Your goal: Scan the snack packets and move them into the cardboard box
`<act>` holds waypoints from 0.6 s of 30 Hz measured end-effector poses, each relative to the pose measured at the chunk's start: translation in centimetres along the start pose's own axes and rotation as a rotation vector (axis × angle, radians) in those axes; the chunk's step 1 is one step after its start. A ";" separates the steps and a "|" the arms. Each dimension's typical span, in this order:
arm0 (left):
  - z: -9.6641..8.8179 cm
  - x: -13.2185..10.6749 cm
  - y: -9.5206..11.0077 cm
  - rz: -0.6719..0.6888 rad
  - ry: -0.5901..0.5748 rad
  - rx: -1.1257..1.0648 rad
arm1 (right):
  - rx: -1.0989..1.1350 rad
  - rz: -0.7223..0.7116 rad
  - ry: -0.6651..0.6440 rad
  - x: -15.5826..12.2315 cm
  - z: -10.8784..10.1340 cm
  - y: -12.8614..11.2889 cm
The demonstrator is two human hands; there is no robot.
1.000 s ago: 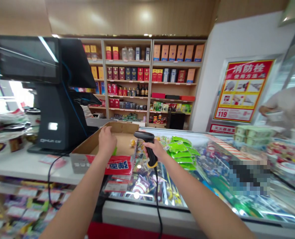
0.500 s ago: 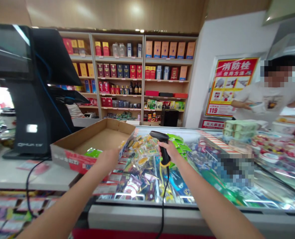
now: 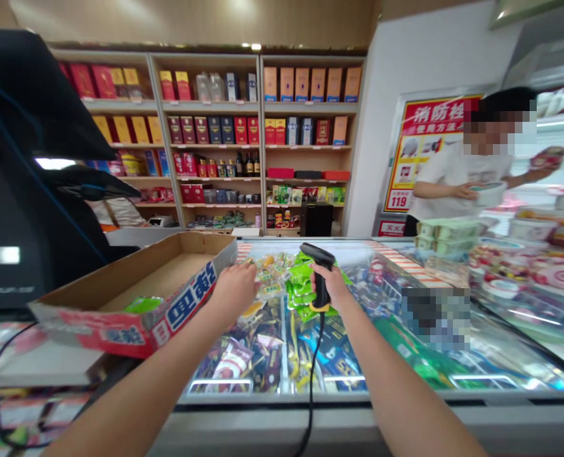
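While the right hand (image 3: 335,284) grips the scanner (image 3: 321,261), packets (image 3: 272,278) lie by the fingers of the left hand (image 3: 238,287), hold unclear.

Your right hand (image 3: 332,284) grips a scanner (image 3: 318,255) near green packets (image 3: 299,289); your left hand (image 3: 238,287) is beside clear packets (image 3: 271,278).

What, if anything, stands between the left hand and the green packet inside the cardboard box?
The box's printed side wall does: the left hand is outside it, and the green packet lies inside. Through the open top, nothing visible blocks the way.
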State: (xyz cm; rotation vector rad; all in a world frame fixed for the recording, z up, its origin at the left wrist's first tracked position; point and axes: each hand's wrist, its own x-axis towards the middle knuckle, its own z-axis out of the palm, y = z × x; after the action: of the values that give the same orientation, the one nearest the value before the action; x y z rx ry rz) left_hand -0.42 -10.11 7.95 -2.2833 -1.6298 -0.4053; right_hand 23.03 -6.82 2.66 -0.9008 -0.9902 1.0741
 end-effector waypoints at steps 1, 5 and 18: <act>0.8 1.3 1.3 0.037 -0.019 -0.028 | -0.005 -0.017 0.015 0.0 0.0 -0.1; 4.8 6.5 5.5 0.157 -0.064 -0.125 | -0.022 -0.075 0.051 -0.3 0.1 -0.5; 7.7 11.1 7.4 -0.023 -0.086 -0.334 | -0.117 -0.138 -0.030 -0.5 0.6 -0.4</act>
State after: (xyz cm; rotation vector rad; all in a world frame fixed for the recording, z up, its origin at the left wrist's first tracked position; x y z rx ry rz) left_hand 10.46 0.28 4.74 -2.5549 -1.7418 -0.6359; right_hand 22.52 -7.32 3.16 -0.8995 -1.1323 0.9233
